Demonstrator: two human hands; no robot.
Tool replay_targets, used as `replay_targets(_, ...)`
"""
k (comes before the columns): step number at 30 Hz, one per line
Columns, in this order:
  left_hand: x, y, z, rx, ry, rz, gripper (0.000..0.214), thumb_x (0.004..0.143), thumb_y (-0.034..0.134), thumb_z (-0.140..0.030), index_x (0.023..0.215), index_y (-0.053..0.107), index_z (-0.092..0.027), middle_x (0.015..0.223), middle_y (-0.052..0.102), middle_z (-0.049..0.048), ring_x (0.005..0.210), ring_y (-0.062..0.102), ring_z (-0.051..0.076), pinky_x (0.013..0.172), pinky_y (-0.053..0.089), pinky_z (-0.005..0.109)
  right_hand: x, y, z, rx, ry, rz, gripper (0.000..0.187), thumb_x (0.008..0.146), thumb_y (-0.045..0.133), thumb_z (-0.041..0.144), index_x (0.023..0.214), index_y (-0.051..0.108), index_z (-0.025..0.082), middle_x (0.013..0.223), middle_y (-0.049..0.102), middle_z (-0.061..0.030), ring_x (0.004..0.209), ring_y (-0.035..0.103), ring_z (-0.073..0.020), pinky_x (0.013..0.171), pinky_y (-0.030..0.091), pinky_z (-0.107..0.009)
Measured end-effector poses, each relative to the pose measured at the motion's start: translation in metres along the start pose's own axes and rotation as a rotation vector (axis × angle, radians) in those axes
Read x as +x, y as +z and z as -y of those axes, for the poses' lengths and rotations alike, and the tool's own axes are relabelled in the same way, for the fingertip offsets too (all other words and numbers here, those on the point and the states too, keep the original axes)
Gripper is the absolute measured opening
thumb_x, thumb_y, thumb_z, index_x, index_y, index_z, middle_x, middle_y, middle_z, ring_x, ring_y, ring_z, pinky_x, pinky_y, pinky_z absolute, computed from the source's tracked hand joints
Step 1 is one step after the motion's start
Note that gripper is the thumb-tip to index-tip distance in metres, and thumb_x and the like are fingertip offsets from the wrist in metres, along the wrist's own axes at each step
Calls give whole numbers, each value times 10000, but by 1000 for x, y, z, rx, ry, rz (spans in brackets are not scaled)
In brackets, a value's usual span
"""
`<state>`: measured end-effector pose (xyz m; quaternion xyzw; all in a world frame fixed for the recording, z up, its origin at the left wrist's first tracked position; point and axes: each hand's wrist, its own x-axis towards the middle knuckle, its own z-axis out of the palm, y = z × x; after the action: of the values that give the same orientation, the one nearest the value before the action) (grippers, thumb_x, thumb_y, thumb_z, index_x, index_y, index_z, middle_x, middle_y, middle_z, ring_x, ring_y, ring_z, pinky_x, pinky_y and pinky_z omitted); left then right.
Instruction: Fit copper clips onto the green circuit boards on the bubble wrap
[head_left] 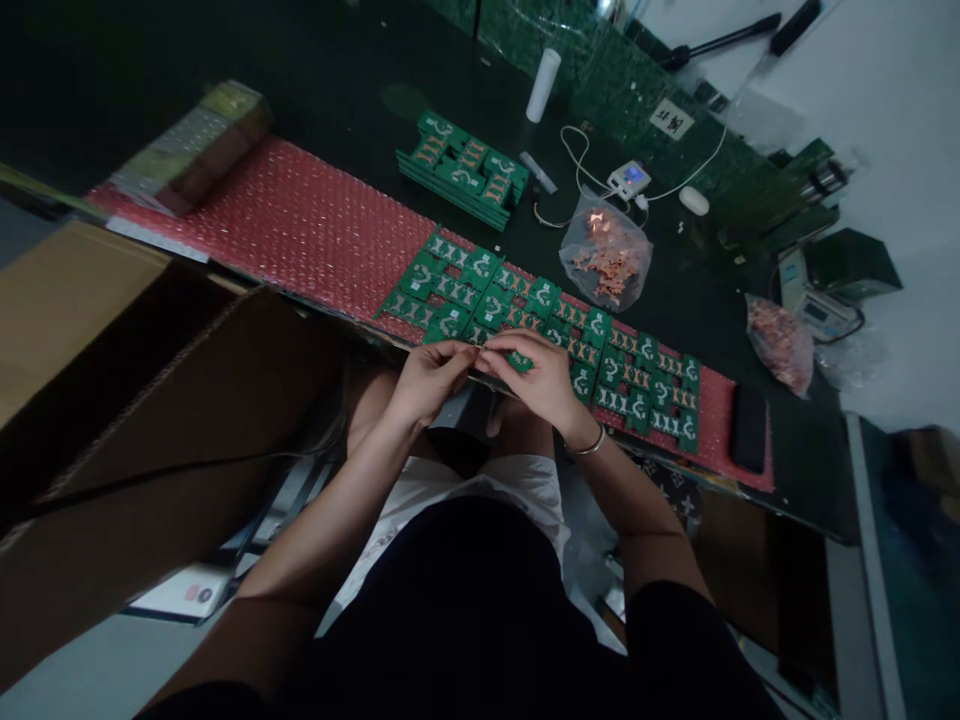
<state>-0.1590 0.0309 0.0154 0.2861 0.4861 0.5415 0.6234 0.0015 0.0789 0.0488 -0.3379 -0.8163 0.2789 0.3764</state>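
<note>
Both my hands meet at the near edge of the bench over a green circuit board panel [517, 358]. My left hand [431, 378] pinches its left end with curled fingers. My right hand [538, 378], with a bracelet on the wrist, grips the same panel from the right. Just beyond them a row of green circuit boards [555, 325] with copper parts lies on a red bubble-wrap sheet [307, 225]. What sits between my fingertips besides the panel I cannot make out.
A stack of green boards [465, 170] lies further back. A clear bag of copper pieces [607, 255] and a second bag [780, 340] sit right. A white cylinder [543, 85], small white device [630, 180], black phone [748, 428], cardboard box [112, 400] surround.
</note>
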Motion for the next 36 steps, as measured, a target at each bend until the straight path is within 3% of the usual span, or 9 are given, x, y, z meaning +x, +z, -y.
replay_targets(5,2,4,-3,24,19,-36,304,724,747,-417,699,685,-120,528,559,-2,397,305,41,390,149,210,15,4,-11,89,88,47,70,901,648,219,897,717,219,895,741,-10,843,697,-140,791,558,-275)
replay_targets(16,10,2,1,-87,67,-111,312,689,776,-407,757,667,-123,455,472,-52,386,330,53,397,171,205,7,6,-8,-82,-80,150,143,957,580,237,943,721,247,1082,733,-30,1032,677,-157,970,548,-348)
replay_targets(21,10,1,2,-100,66,-62,307,697,779,-409,744,671,-125,453,473,-49,384,332,52,401,175,206,5,7,-8,-109,-123,137,131,954,585,237,939,715,226,1054,733,-49,1011,676,-169,961,550,-357)
replay_targets(26,11,1,2,-131,53,-103,249,700,773,-358,698,662,-135,486,529,-31,382,347,48,397,198,209,11,5,-6,-126,-138,58,99,939,603,248,971,691,218,1007,719,-55,980,671,-169,921,555,-330)
replay_targets(30,10,3,0,-125,64,-128,226,721,750,-342,703,674,-130,658,671,42,396,363,40,391,197,218,36,0,-38,-272,-75,-34,104,924,599,235,957,695,215,1016,706,-62,986,657,-195,933,536,-372)
replay_targets(36,6,0,-2,-124,69,-98,237,741,736,-360,708,673,-133,694,694,62,405,358,39,394,219,215,77,2,-98,-457,-10,70,115,879,605,150,893,715,181,963,697,-75,946,635,-222,944,503,-410)
